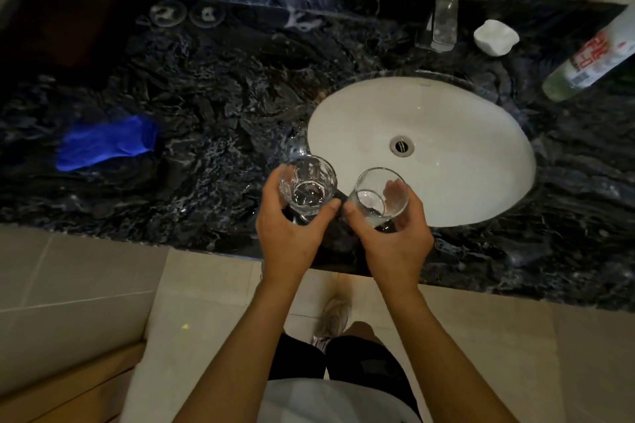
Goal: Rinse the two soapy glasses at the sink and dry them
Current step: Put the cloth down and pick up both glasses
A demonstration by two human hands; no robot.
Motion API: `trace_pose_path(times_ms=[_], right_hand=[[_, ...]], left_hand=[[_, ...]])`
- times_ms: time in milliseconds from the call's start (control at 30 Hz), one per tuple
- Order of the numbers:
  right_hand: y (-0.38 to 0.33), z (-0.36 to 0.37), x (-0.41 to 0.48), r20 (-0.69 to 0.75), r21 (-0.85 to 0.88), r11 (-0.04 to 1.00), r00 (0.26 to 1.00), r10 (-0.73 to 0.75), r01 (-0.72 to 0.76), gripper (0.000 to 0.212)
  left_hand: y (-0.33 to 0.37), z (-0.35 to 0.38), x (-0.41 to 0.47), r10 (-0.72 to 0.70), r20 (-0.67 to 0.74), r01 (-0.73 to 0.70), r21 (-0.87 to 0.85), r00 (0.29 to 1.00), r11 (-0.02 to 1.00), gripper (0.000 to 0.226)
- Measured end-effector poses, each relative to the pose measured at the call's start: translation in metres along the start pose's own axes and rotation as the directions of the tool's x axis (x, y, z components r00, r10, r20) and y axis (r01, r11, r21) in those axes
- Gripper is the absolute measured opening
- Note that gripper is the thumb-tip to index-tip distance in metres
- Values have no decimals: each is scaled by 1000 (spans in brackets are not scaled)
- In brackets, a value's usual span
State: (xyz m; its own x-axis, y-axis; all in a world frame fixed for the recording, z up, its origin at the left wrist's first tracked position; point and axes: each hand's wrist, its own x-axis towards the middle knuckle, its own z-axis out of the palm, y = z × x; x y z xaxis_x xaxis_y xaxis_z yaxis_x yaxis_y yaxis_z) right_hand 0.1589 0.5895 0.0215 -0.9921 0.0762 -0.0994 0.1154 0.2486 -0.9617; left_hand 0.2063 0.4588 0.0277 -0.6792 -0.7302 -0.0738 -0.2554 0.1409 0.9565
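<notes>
Fingers [275,182] curl round ribbed glass [307,184]; right hand [395,233] grips smooth glass [381,197].

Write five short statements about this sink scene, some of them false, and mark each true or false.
1. The left hand grips a faceted glass. True.
2. The right hand is empty. False: it grips a smooth glass.
3. A blue cloth lies on the counter, left of the basin. True.
4. Both glasses stand inside the basin. False: both are held up at its near-left rim.
5. A labelled bottle is right of the basin. True.
</notes>
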Motion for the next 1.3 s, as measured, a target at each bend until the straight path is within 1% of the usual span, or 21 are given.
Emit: trace_pose_path(times_ms=[100, 167, 333, 400, 433, 467, 567, 600, 800, 933, 1033, 1200, 1300], right_hand=[[-19, 18, 9, 24, -14, 999, 999, -47, 47, 77], [-32, 33, 16, 48, -18, 999, 998, -51, 51, 76], [-67, 79, 35, 115, -35, 999, 993, -31, 35, 62], [-81, 104, 42, 138, -40, 998, 990, -38, 44, 54], [-88, 118, 45, 151, -45, 998, 988, -41, 49, 53], [-96, 133, 48, 163, -50, 997, 986, -47, 56, 54], [-114, 183, 58, 176, -68, 994, 982, -72, 85, 70], [-121, 201, 62, 183, -68, 993, 980, -80, 94, 73], [-148, 307, 96, 206, -61, 986, 968, -141, 157, 74], [-151, 372, 130, 203, -40, 988, 969, -139, 150, 79], [-149, 414, 161, 218, -55, 984, 964, -151, 167, 80], [-141, 467, 208, 187, -85, 977, 966, -177, 196, 81], [-133, 491, 231, 155, -103, 975, 971, -180, 197, 84]], left_hand=[[14, -17, 17, 28, -48, -27, 10, 998, 1000, 90], [24, -30, 32, 39, -81, -38, 22, 996, 999, 90], [40, -69, 83, 68, -135, -60, 64, 989, 996, 88], [43, -87, 108, 70, -151, -62, 56, 986, 996, 88], [44, -96, 121, 68, -153, -61, 51, 986, 997, 89], [44, -105, 135, 65, -151, -58, 49, 986, 997, 89], [42, -133, 181, 59, -148, -50, 63, 987, 997, 89], [41, -141, 198, 56, -149, -47, 65, 987, 997, 89], [22, -183, 304, 61, -131, -52, 70, 989, 996, 86], [6, -190, 375, 69, -126, -62, 53, 990, 997, 82], [-6, -186, 424, 115, -97, -107, 81, 989, 991, 81], [-19, -167, 493, 162, -20, -158, 113, 987, 981, 81], [-27, -154, 523, 172, -5, -170, 120, 985, 978, 82]])
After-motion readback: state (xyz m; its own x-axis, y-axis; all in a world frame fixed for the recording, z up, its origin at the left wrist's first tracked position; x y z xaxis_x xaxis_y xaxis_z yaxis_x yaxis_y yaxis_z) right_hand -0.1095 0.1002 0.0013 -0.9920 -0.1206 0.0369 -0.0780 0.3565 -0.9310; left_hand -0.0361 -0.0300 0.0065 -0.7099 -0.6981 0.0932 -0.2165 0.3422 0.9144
